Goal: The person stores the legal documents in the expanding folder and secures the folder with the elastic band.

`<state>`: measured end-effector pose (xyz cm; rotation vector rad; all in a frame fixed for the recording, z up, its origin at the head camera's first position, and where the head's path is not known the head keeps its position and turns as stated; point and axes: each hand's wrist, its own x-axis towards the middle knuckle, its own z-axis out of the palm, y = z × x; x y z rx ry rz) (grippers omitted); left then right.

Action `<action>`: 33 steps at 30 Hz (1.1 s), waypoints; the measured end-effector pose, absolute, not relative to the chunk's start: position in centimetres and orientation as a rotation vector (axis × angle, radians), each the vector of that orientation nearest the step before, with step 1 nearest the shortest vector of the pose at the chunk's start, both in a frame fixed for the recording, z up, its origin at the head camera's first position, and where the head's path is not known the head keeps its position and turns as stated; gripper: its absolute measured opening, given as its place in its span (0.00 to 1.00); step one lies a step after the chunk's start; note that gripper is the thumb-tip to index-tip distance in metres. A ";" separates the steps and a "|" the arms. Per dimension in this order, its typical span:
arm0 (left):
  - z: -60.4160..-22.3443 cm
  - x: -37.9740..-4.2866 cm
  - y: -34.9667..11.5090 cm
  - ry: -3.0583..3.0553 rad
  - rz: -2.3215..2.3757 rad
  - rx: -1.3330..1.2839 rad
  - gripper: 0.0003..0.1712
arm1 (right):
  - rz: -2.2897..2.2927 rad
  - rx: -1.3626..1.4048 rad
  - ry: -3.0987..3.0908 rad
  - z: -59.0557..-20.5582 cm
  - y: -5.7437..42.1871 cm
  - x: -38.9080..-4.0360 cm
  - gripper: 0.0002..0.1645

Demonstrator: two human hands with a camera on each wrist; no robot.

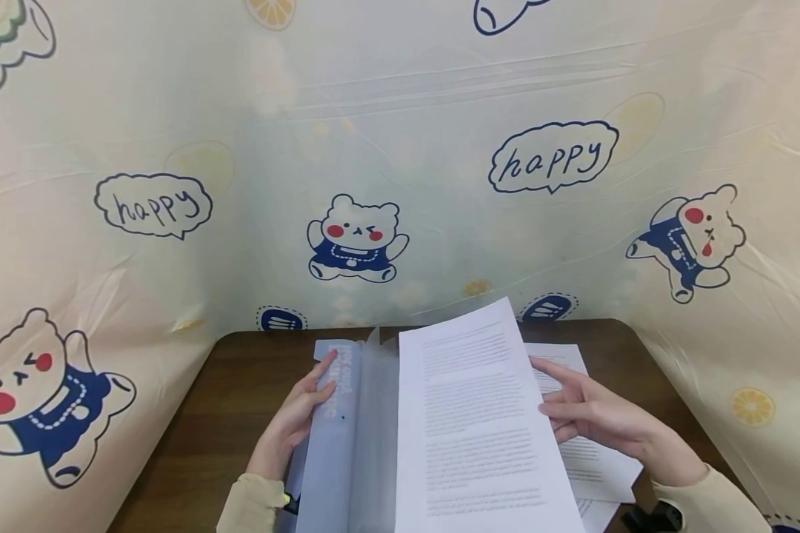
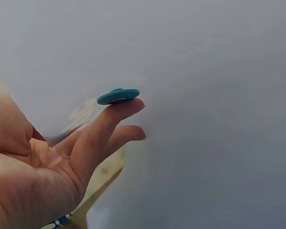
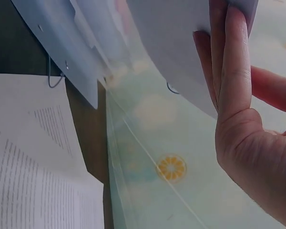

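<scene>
A pale blue folder [image 1: 333,459] with white lettering stands open on the table, with clear plastic pockets [image 1: 376,437] beside its cover. My left hand [image 1: 296,411] grips the cover's left edge, fingers lying over the lettered face. In the left wrist view a small teal disc [image 2: 118,96] sits at a fingertip of the left hand [image 2: 81,152]. A printed white sheet [image 1: 473,422] is raised beside the pockets. On its right edge, my right hand [image 1: 593,411] holds it between the fingers. The right wrist view shows this hand [image 3: 248,114] against the sheet's pale underside [image 3: 171,43].
More printed papers [image 1: 600,466] lie overlapping on the brown wooden table [image 1: 193,437], under and beside the right hand. A metal ring [image 3: 55,78] shows near the folder's edge in the right wrist view. A patterned curtain [image 1: 440,244] surrounds the table's back and sides.
</scene>
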<state>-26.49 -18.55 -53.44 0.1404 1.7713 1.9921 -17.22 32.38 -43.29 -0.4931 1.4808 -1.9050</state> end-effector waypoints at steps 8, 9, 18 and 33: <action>-53.5 -26.5 -18.4 1.762 1.998 0.129 0.41 | -1.845 -0.456 1.502 -43.5 30.4 -18.0 0.56; -53.5 -26.4 -18.4 1.761 1.999 0.128 0.41 | -1.834 -0.447 1.519 -43.6 30.2 -18.2 0.57; -53.4 -26.5 -18.4 1.786 1.973 0.136 0.41 | -1.776 -0.380 1.578 -44.5 28.4 -20.1 0.56; -53.5 -26.5 -18.3 1.730 1.999 0.153 0.41 | -1.768 -0.339 1.658 -45.1 27.0 -21.7 0.54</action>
